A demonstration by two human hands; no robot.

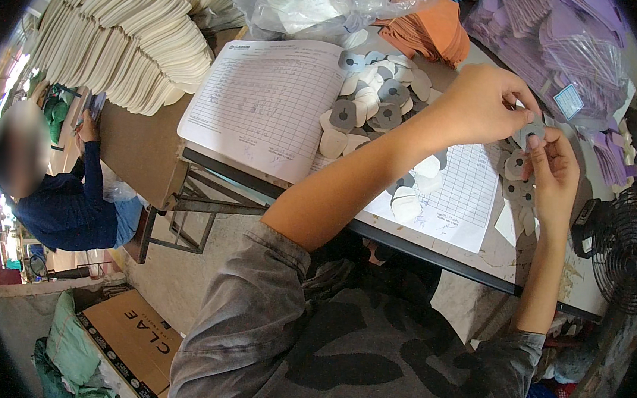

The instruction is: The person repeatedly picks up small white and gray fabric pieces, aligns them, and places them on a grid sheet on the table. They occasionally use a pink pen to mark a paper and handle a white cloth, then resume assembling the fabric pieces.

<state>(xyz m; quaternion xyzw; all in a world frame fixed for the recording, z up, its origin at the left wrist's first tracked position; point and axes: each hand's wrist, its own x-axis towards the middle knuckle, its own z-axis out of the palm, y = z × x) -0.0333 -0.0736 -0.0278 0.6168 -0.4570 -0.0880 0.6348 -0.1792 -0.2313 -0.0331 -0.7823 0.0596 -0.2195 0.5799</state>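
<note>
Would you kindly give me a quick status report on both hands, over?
Left hand and right hand both pinching one small grey cut piece above the table. Pile of grey and cream pieces lies on the open ledger. Nothing blocking.

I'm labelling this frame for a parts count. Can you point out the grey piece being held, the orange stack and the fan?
grey piece (531,133): head view, its middle, between both hands' fingertips.
orange stack (430,32): head view, top fold.
fan (626,257): head view, wire grille.

Cream cut-outs (121,41) are stacked at the table's far left, beside an open ruled ledger (266,101). Orange pieces (429,32) and purple pieces (541,29) are piled behind. What seems a small fan (625,249) is seen rightward.
</note>
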